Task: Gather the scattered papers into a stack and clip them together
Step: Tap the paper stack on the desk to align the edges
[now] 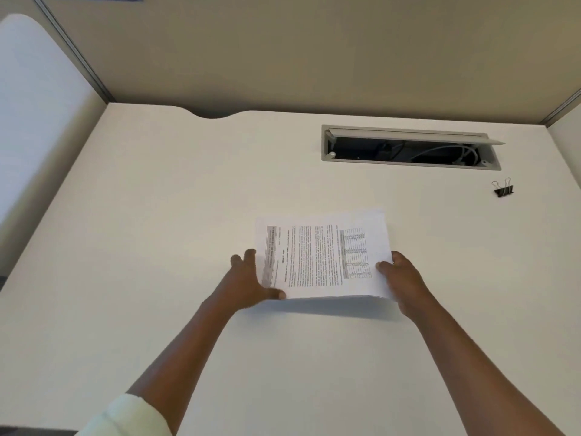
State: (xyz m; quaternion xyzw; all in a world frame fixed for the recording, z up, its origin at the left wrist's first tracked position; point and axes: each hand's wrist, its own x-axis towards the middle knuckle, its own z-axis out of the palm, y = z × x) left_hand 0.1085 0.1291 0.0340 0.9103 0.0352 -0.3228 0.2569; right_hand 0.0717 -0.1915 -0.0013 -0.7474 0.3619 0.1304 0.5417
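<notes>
A stack of printed white papers [323, 253] sits at the middle of the white desk [157, 215], its near edge lifted a little off the surface. My left hand [251, 281] grips the stack's left end, thumb on top near the front corner. My right hand [401, 278] grips the right end, thumb pressed on the top sheet. A black binder clip [503, 191] with silver handles lies far to the right, apart from both hands.
An open cable tray slot [408, 147] with wires inside is set into the desk at the back right. Beige partition walls [314, 51] close off the back and sides. A white rounded panel [34, 105] stands at the left.
</notes>
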